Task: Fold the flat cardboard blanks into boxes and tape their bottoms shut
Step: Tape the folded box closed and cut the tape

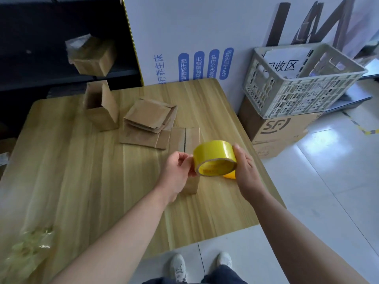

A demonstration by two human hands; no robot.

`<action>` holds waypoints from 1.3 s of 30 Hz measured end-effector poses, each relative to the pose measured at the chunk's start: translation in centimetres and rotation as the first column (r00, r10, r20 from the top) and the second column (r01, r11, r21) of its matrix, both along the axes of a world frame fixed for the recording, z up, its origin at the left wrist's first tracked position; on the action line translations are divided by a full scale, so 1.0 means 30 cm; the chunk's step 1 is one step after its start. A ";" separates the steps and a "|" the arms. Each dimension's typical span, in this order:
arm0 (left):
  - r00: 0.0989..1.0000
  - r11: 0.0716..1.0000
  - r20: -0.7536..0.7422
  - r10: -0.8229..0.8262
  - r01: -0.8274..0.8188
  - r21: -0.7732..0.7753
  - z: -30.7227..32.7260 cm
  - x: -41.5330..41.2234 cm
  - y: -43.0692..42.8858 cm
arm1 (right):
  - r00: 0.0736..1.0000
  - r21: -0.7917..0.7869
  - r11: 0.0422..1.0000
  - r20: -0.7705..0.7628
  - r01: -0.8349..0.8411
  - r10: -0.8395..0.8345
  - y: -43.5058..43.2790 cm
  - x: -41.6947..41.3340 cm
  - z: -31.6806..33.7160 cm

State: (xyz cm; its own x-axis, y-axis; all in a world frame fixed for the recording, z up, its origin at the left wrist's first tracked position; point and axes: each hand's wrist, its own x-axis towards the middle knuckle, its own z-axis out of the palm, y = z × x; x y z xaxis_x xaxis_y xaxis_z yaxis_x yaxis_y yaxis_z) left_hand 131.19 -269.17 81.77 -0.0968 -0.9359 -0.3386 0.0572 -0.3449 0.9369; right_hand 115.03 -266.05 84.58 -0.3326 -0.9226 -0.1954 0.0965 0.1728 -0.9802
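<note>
A yellow tape roll [213, 153] is held above a small folded cardboard box [184, 140] that stands on the wooden table [82, 171]. My right hand [245, 171] grips the roll from the right side. My left hand [177, 171] pinches the roll's left edge, fingers at the tape end. The box's two top flaps meet at a dark seam. A stack of flat cardboard blanks [148, 121] lies behind it. An open folded box [101, 107] stands at the far left of the stack.
Crumpled clear tape scraps [26, 249] lie at the table's near left corner. A grey plastic crate [299, 78] sits on a large carton [276, 130] right of the table. Another box [92, 56] rests on the dark shelf behind. My feet show below the table's edge.
</note>
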 end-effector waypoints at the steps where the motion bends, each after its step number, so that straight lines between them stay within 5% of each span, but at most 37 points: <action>1: 1.000 1.000 -0.025 -0.007 0.007 0.026 0.009 -0.007 0.003 | 0.998 0.004 1.000 0.053 0.013 -0.013 -0.003 0.008 0.007; 5: 0.971 0.988 -0.239 0.001 0.035 0.147 0.038 -0.013 0.011 | 0.873 0.118 0.992 0.487 -0.048 -0.015 -0.034 -0.013 -0.017; 10: 0.931 0.983 -0.363 -0.024 0.088 0.161 0.074 -0.009 0.015 | 0.745 0.240 0.962 0.664 -0.128 -0.067 -0.047 -0.053 -0.038; 18: 0.978 0.984 0.128 0.167 -0.158 -0.078 0.086 -0.081 0.014 | 0.754 0.311 0.938 0.650 -0.151 -0.094 -0.095 -0.087 -0.053; 25: 0.866 0.880 -0.239 0.439 -0.468 -0.077 0.119 -0.010 -0.022 | 0.815 0.463 0.872 0.561 -0.159 -0.149 -0.108 -0.195 -0.091; 28: 0.956 0.951 -0.100 0.277 -0.287 -0.114 0.130 0.066 -0.063 | 0.812 0.454 0.869 0.572 -0.195 -0.117 -0.094 -0.231 -0.124; 32: 0.999 0.997 -0.007 -0.032 0.032 0.065 0.114 -0.015 -0.029 | 0.797 0.397 0.878 0.603 -0.265 -0.032 -0.112 -0.184 -0.108; 39: 0.998 0.977 -0.030 -0.062 0.066 0.202 0.088 -0.071 -0.021 | 0.791 0.368 0.867 0.610 -0.336 0.048 -0.147 -0.155 -0.133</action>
